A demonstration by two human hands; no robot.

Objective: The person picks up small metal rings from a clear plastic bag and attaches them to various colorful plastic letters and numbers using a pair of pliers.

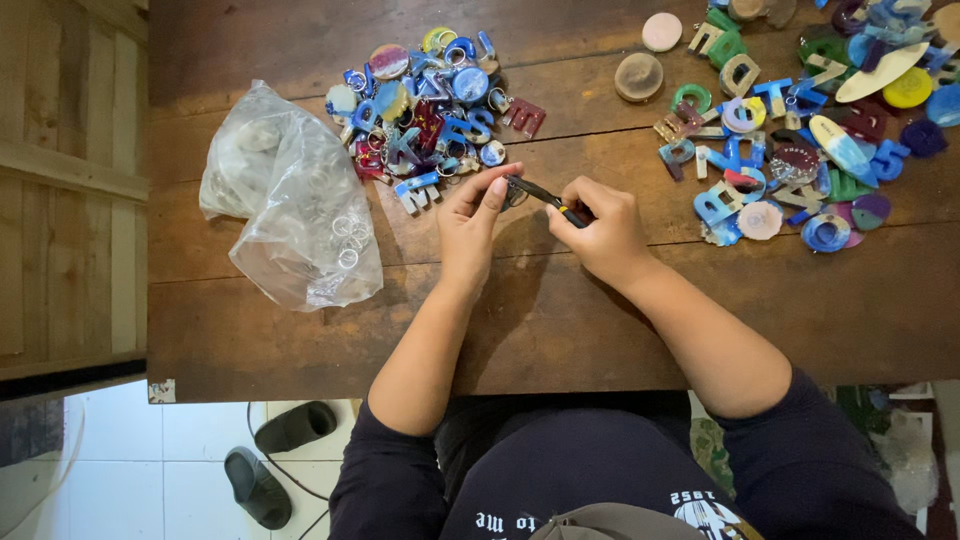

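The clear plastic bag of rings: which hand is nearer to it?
Left. The left hand is just right of the plastic bag; the right hand, gripping pliers, lies farther right.

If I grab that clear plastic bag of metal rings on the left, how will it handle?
The plastic bag looks thin and crumpled, so probably floppy, sagging around its contents. Its open end faces the table edge with rings near it, so they may spill. Likely light.

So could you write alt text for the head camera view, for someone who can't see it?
Seen from above, a person's left hand and right hand work small dark pliers on a metal ring over a dark wooden table. Two piles of colourful resin letter charms lie beyond, with a clear plastic bag of rings at left.
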